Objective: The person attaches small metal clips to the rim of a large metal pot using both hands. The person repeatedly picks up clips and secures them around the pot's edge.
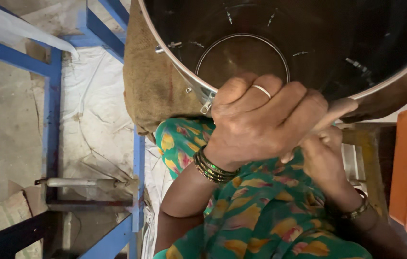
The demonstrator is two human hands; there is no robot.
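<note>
The big round metal drum (pixel 280 43) lies just ahead of me, its open mouth facing me, shiny rim up top. My left hand (pixel 261 115) is closed over the rim's near edge. My right hand (pixel 325 148) is tucked under it, curled shut on something I cannot make out.

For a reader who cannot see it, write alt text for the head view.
Two bare hands, the left hand over the right hand, meet at the rim of a large dark round metal drum wrapped in brown burlap sacking. An orange plastic tray of metal parts sits at right.
</note>
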